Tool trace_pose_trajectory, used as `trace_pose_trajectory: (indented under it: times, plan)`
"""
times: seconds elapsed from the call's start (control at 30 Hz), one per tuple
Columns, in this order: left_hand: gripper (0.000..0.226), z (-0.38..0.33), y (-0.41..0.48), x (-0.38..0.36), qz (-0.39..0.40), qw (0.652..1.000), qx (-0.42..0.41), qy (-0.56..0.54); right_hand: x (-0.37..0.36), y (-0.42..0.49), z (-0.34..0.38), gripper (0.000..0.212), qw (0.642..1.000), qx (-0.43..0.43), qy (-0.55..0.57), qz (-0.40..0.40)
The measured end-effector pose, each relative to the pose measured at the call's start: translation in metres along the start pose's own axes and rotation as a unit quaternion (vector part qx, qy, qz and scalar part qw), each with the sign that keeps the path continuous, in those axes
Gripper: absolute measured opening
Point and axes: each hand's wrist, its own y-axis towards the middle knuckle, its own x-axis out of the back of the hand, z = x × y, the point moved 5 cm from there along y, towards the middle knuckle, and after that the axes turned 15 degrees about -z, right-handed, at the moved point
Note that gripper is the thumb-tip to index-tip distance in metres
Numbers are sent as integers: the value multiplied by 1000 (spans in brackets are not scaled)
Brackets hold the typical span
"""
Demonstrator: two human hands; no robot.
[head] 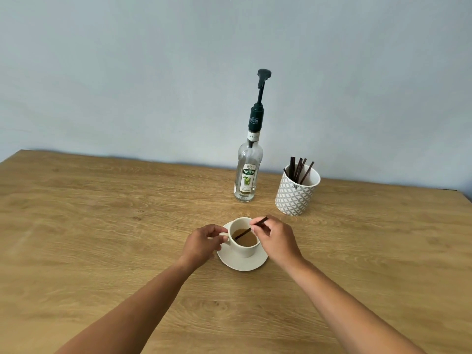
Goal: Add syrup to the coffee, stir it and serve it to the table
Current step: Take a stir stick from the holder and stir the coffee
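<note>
A white cup [245, 249] of light brown coffee stands on a white saucer [242, 261] in the middle of the wooden table [102, 226]. My left hand [201, 244] pinches the cup's handle on its left side. My right hand [273, 238] holds a dark stir stick [249, 229] between its fingertips, and the stick's lower end dips into the coffee. A clear syrup bottle [248, 175] with a dark green pump stands upright behind the cup.
A patterned white pot [296, 194] with several dark stir sticks stands right of the bottle, near the table's far edge. A pale blue wall rises behind the table.
</note>
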Motion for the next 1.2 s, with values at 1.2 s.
trace_pose_trajectory:
  times: [1.2]
  plan:
    - [9,2,5,1,0,999,-28,27,-6,-6,8,23,995,58,-74,44]
